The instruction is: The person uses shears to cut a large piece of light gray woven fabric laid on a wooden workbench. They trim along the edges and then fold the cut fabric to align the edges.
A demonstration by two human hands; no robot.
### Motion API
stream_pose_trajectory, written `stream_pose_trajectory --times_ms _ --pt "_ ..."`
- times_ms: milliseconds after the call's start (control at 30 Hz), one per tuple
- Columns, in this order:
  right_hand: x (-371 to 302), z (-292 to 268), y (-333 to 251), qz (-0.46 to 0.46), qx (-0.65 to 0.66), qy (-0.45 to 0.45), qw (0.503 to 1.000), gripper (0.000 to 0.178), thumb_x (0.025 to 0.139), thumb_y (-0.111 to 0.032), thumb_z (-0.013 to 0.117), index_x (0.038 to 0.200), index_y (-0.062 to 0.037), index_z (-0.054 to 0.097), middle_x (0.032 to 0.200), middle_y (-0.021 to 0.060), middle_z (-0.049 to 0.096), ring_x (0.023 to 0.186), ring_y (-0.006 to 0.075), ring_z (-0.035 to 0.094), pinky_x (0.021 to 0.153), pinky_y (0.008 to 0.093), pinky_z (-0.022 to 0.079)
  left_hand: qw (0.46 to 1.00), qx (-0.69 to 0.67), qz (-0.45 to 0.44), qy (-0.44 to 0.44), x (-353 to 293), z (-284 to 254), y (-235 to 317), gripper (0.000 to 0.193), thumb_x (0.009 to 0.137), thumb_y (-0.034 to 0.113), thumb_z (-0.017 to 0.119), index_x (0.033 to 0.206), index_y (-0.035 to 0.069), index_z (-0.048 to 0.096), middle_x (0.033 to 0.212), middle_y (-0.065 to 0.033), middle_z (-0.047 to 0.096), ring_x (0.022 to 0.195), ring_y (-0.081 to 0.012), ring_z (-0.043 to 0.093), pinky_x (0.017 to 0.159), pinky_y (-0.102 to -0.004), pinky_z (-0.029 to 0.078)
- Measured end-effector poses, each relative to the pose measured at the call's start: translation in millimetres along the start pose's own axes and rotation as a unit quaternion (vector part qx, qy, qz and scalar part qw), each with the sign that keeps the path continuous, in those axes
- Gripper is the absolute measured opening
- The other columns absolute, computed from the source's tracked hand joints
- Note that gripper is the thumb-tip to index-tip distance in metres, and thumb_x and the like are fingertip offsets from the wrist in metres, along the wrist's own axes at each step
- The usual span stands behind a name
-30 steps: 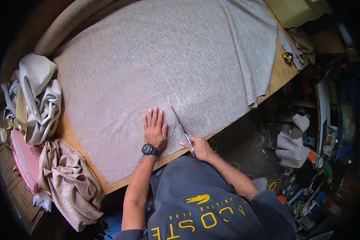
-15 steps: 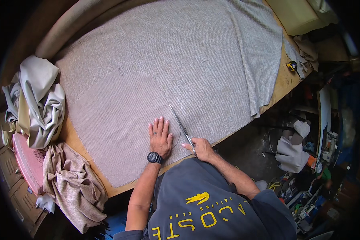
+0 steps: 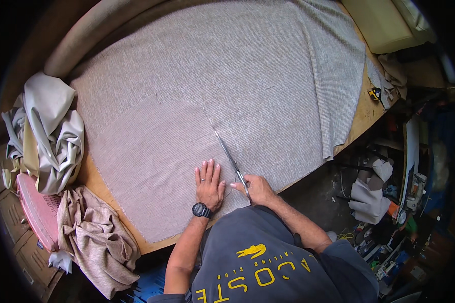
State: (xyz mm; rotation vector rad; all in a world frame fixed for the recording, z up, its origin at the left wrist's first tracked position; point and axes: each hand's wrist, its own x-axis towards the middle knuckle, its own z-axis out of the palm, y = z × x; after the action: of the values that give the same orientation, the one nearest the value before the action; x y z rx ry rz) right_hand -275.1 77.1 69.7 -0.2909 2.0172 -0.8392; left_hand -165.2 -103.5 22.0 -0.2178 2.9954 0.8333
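A pinkish-beige ribbed fabric piece (image 3: 141,166) with a rounded far edge lies flat over a larger grey-beige woven sheet (image 3: 258,91). My left hand (image 3: 210,188) rests palm down near the piece's right side, fingers stretched out, a ring and a black watch showing. To its right, my right hand (image 3: 259,191) is wrapped round the handles of metal scissors (image 3: 229,155). Their long blades point away from me, along the piece's right edge, and look nearly together. Beside the handles, the near corner of the sheet hangs close to my shirt.
A wooden table (image 3: 93,177) bears the cloth. Crumpled pale material (image 3: 53,131), a pink padded form (image 3: 35,209) and a beige cloth heap (image 3: 96,242) sit at left. A fabric roll (image 3: 86,38) lies at far left, a tape measure (image 3: 374,94) at right. Tools clutter the lower right.
The scissors have slid a little farther away from me along the fabric edge, right hand with them. My left hand stays flat on the piece. The whole view has shifted slightly.
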Motion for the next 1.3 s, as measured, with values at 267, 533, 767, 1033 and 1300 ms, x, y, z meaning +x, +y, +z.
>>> stream_pose_trajectory --times_ms 267,533,767,1033,1300 --pt "30.4 -4.1 -12.2 0.004 -0.033 0.007 0.999 0.061 0.086 -0.058 0.069 0.079 0.0021 0.061 0.074 0.0254 0.064 0.074 0.0417 0.064 0.067 0.0488 0.049 0.996 -0.082 -0.016 0.031 4.0 -8.4 0.9 0.050 0.093 0.017 0.056 0.141 0.003 0.049 0.151 -0.0178 0.044 0.145 -0.0364 0.032 0.120 -0.0538 0.017" --pt "38.1 -19.5 -43.9 -0.003 -0.043 -0.006 0.999 0.059 0.089 -0.057 0.066 0.077 0.0003 0.061 0.065 0.0180 0.061 0.065 0.0327 0.063 0.063 0.0456 0.048 0.982 0.079 -0.037 0.166 114.5 -64.9 -85.7 0.038 0.094 0.019 0.060 0.130 0.008 0.061 0.142 -0.0125 0.054 0.141 -0.0358 0.038 0.119 -0.0545 0.022" --pt "59.1 -21.0 -38.2 -0.007 -0.037 -0.021 0.999 0.059 0.090 -0.056 0.065 0.075 0.0003 0.060 0.061 0.0166 0.058 0.058 0.0305 0.058 0.059 0.0458 0.046 0.988 0.111 -0.038 0.103 153.5 -66.4 -93.3 0.046 0.096 0.030 0.057 0.140 0.016 0.055 0.155 -0.0132 0.039 0.146 -0.0354 0.029 0.121 -0.0545 0.016" --pt "77.5 -21.4 -52.3 -0.025 -0.002 -0.008 1.000 0.048 0.090 -0.047 0.070 0.074 -0.0027 0.060 0.054 0.0046 0.051 0.051 0.0164 0.050 0.049 0.0374 0.040 0.989 0.099 -0.041 0.097 154.0 -67.9 -95.6 0.050 0.094 0.031 0.059 0.141 0.015 0.054 0.156 -0.0132 0.038 0.147 -0.0349 0.028 0.121 -0.0532 0.016" --pt "86.7 -21.5 -44.8 -0.011 0.037 -0.019 0.999 0.050 0.091 -0.046 0.070 0.072 -0.0008 0.058 0.052 0.0089 0.051 0.048 0.0171 0.051 0.048 0.0381 0.040 0.990 0.098 -0.048 0.087 154.4 -68.8 -97.2 0.051 0.095 0.030 0.058 0.143 0.015 0.052 0.157 -0.0122 0.037 0.147 -0.0336 0.028 0.122 -0.0524 0.015"
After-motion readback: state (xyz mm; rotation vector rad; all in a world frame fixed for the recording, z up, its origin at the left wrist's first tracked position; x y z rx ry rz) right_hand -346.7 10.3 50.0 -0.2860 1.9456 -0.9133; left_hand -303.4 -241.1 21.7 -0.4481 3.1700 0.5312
